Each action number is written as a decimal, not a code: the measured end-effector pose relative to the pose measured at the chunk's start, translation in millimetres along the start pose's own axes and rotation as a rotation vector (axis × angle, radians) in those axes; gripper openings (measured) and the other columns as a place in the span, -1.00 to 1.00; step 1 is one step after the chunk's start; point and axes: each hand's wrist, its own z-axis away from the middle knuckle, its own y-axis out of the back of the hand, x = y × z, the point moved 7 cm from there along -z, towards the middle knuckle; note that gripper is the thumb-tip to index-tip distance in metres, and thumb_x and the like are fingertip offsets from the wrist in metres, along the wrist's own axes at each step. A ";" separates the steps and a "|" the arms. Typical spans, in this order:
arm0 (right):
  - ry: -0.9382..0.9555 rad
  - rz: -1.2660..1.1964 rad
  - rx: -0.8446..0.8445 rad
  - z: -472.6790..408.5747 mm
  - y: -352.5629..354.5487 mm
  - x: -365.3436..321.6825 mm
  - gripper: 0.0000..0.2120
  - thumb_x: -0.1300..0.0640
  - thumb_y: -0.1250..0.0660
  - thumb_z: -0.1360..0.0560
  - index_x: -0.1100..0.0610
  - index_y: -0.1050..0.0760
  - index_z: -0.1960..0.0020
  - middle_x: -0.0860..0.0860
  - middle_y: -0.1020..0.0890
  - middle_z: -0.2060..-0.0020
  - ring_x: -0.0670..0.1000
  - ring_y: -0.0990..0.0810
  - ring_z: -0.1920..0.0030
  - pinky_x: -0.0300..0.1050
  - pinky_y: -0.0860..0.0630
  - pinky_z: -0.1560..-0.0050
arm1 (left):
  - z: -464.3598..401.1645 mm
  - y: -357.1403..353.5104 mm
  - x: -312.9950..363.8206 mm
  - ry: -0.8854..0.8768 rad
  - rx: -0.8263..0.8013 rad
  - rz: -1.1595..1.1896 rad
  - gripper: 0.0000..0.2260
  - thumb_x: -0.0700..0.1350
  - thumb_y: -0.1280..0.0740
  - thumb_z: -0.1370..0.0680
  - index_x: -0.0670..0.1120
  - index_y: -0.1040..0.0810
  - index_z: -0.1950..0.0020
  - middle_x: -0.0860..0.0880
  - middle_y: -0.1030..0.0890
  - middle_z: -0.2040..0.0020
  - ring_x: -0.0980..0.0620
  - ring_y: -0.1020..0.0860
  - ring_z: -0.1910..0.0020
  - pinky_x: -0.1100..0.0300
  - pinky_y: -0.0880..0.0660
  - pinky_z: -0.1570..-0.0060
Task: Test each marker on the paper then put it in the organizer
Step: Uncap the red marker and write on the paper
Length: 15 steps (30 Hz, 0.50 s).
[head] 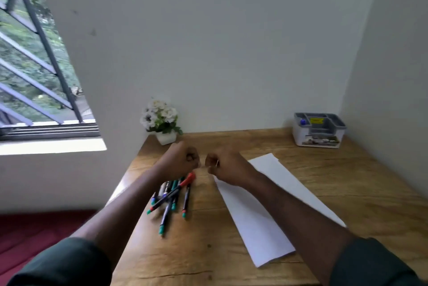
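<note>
1. Both hands are held above the wooden tabletop (231, 251), close together but with a small gap between them.
2. The left hand (179, 160) is curled into a fist; whether its grip encloses something I cannot tell, because the fingers hide the inside.
3. The right hand (223, 165) is also curled tight, and a thin pale line shows between its fingers, too small to identify.
4. The markers (171, 197) lie in a loose pile on the tabletop, just under and in front of the left hand; they cross each other, and one with a red cap lies on top.
5. The white paper (254, 211) lies flat on the tabletop, partly under the right forearm.
6. The grey organizer (318, 130) stands in the far right corner by the wall, well apart from the hands; a blue thing sits in its left compartment.
7. A small pot of white flowers (161, 121) stands at the far left edge of the tabletop.
</note>
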 end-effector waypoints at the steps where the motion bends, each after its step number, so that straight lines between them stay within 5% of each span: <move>1: 0.015 0.003 -0.024 -1.3 -8.6 -10.2 -0.88 0.23 -0.46 -0.47 0.06 -0.67 0.03 -0.02 -0.69 0.09 -0.04 -0.63 0.10 -0.12 -0.58 0.07 | 10.8 4.0 -10.4 0.028 0.009 -0.008 -0.68 -0.28 -0.42 -0.38 0.08 -0.47 0.44 0.18 -0.49 0.48 0.35 -0.49 0.40 0.46 -0.35 0.38; 5: 0.123 0.047 -0.098 -4.3 -35.5 -46.0 -0.87 0.13 -0.44 -0.46 0.01 -0.64 -0.01 0.02 -0.66 0.04 0.02 -0.60 0.04 -0.06 -0.54 0.05 | 40.9 9.3 -45.0 0.092 0.041 -0.006 -0.66 -0.22 -0.38 -0.41 -0.05 -0.31 0.47 0.07 -0.30 0.53 0.05 -0.27 0.48 0.31 -0.21 0.46; 7: 0.104 0.117 -0.123 -7.1 -47.2 -48.9 -0.81 0.06 -0.41 -0.50 -0.04 -0.59 -0.10 0.02 -0.59 -0.08 0.03 -0.54 -0.07 0.00 -0.51 -0.08 | 48.7 7.2 -55.8 0.093 0.049 0.034 -0.62 -0.22 -0.37 -0.41 -0.07 -0.20 0.46 0.06 -0.22 0.50 0.06 -0.14 0.44 0.15 -0.17 0.42; 12: 0.040 0.253 -0.136 -12.7 -53.4 -45.4 -0.83 0.01 -0.38 -0.55 -0.06 -0.57 -0.14 -0.04 -0.51 -0.21 0.04 -0.46 -0.25 0.12 -0.31 -0.28 | 56.1 6.7 -64.2 0.121 0.068 0.091 -0.60 -0.27 -0.36 -0.43 -0.04 -0.22 0.48 0.08 -0.23 0.54 0.11 -0.18 0.50 0.19 -0.17 0.44; 15: -0.002 0.018 -0.113 -10.7 -37.6 -38.6 -0.89 0.09 -0.41 -0.53 -0.02 -0.56 -0.05 -0.08 -0.60 -0.07 -0.03 -0.56 -0.12 0.09 -0.45 -0.24 | 53.9 11.5 -66.3 0.146 0.092 0.108 -0.65 -0.21 -0.39 -0.47 -0.08 -0.35 0.47 0.04 -0.38 0.53 0.14 -0.25 0.52 0.27 -0.21 0.47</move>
